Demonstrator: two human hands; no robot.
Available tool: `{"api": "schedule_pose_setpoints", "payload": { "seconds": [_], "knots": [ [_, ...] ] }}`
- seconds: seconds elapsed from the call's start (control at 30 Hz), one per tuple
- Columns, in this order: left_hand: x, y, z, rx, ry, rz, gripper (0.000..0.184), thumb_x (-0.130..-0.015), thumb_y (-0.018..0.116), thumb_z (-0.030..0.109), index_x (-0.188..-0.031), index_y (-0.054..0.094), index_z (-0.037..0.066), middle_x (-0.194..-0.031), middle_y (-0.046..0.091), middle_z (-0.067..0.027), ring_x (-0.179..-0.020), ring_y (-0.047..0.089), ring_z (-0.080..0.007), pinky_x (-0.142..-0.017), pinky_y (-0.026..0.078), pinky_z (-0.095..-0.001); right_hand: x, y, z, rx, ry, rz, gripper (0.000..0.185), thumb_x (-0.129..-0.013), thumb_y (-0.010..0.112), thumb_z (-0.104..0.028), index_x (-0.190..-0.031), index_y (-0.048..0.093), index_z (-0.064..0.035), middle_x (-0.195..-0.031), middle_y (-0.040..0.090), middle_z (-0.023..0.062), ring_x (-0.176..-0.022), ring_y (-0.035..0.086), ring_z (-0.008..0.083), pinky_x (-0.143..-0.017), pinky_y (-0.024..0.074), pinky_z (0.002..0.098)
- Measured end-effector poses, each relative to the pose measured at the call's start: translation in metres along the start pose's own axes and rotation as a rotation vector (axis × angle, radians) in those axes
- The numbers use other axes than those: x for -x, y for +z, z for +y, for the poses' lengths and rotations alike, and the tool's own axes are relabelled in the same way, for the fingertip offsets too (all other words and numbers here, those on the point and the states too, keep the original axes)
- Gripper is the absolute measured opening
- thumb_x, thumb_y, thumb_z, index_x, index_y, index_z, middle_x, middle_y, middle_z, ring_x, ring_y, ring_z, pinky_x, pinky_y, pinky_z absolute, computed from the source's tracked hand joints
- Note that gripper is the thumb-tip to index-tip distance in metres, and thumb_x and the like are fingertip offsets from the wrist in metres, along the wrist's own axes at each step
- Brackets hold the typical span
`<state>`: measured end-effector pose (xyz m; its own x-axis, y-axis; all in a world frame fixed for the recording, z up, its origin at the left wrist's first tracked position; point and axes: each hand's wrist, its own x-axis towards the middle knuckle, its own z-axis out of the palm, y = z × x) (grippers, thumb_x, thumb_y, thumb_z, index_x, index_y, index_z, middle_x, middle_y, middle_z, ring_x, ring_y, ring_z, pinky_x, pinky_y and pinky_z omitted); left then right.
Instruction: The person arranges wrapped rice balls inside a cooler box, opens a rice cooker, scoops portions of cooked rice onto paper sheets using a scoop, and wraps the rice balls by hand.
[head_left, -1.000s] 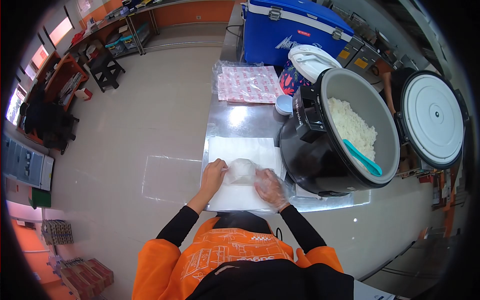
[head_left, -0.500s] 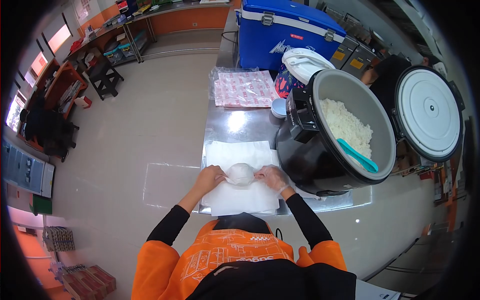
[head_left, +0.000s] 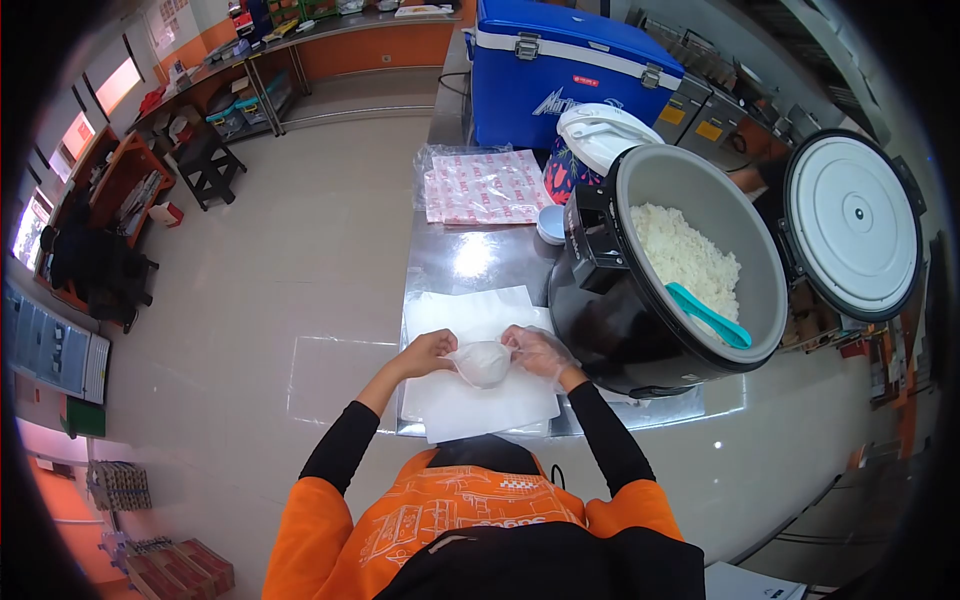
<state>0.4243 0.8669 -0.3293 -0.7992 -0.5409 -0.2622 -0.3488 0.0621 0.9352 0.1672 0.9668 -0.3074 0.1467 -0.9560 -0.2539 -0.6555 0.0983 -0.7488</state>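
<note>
A rounded white bundle in a thin, semi-clear wrap (head_left: 484,367) rests over a stack of white paper sheets (head_left: 475,412); what fills it is hard to make out. My left hand (head_left: 431,352) pinches the wrap's left edge, fingers closed. On the other side my right hand (head_left: 540,354), in a clear plastic glove, has its fingertips closed on the right edge. Just right of that hand stands a large black rice cooker (head_left: 605,335) with its lid (head_left: 853,225) swung open. White rice (head_left: 685,250) lies inside, with a teal rice paddle (head_left: 708,315) on it.
Behind the paper are a small pale blue cup (head_left: 551,225), printed wrapping sheets (head_left: 485,187), a patterned tub with a white lid (head_left: 606,137) and a blue cool box (head_left: 570,85). A person's arm (head_left: 750,178) shows behind the cooker. A dark stool (head_left: 208,170) stands on the floor.
Both hands have lifted the wrap's edges slightly and moved a little away from my body. The wrap now stands up more around the bundle. The view has shifted slightly.
</note>
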Motion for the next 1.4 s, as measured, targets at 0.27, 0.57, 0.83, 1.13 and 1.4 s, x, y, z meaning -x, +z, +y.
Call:
{"api": "schedule_pose_setpoints", "payload": {
  "seconds": [0.27, 0.57, 0.83, 1.13, 1.4],
  "knots": [
    [0.006, 0.032, 0.005, 1.507, 0.204, -0.184, 0.053, -0.085, 0.068, 0.027, -0.130, 0.045, 0.010, -0.126, 0.053, -0.0057, -0.114, 0.054, -0.0172, -0.103, 0.043, -0.0298, 0.019, 0.024, -0.056, -1.654, -0.167, 0.091, 0.035, -0.088, 0.060, -0.007, -0.122, 0.052, -0.0062, -0.112, 0.057, 0.0030, -0.105, 0.053, 0.0117, -0.090, 0.0405, 0.0262],
    [0.025, 0.032, 0.041, 1.192, 0.216, 0.208, 0.056, -0.081, 0.073, 0.018, -0.129, 0.047, 0.009, -0.124, 0.055, -0.0033, -0.117, 0.052, -0.0164, -0.105, 0.040, -0.0315, 0.000, 0.038, -0.058, -1.186, -0.098, 0.387, 0.043, -0.091, 0.057, -0.019, -0.129, 0.047, -0.0031, -0.118, 0.057, 0.0072, -0.106, 0.056, 0.0166, -0.096, 0.0431, 0.0312],
    [0.035, 0.019, 0.040, 1.001, 0.173, 0.184, 0.033, -0.087, 0.064, 0.007, -0.119, 0.055, 0.006, -0.113, 0.061, -0.0050, -0.107, 0.057, -0.0148, -0.101, 0.042, -0.0327, 0.017, 0.012, -0.108, -1.491, -0.042, 0.205, 0.056, -0.090, 0.062, -0.035, -0.129, 0.045, 0.0017, -0.122, 0.054, 0.0108, -0.114, 0.054, 0.0187, -0.099, 0.0429, 0.0331],
    [0.026, 0.037, 0.048, 0.600, 0.079, 0.550, 0.034, -0.093, 0.057, 0.017, -0.124, 0.049, 0.004, -0.114, 0.057, -0.0044, -0.109, 0.054, -0.0157, -0.097, 0.040, -0.0322, 0.006, 0.025, -0.092, -1.147, -0.053, 0.412, 0.053, -0.080, 0.075, -0.028, -0.120, 0.054, 0.0007, -0.112, 0.060, 0.0089, -0.102, 0.058, 0.0150, -0.089, 0.0467, 0.0289],
    [0.018, 0.068, 0.093, 1.128, 0.098, 0.280, 0.057, -0.094, 0.049, 0.043, -0.133, 0.041, 0.003, -0.131, 0.051, -0.0121, -0.123, 0.048, -0.0216, -0.105, 0.036, -0.0375, 0.070, -0.040, -0.166, 0.075, -0.095, 0.581, 0.049, -0.080, 0.071, -0.029, -0.114, 0.057, 0.0036, -0.096, 0.064, 0.0170, -0.082, 0.064, 0.0298, -0.077, 0.0506, 0.0363]
  ]
}}
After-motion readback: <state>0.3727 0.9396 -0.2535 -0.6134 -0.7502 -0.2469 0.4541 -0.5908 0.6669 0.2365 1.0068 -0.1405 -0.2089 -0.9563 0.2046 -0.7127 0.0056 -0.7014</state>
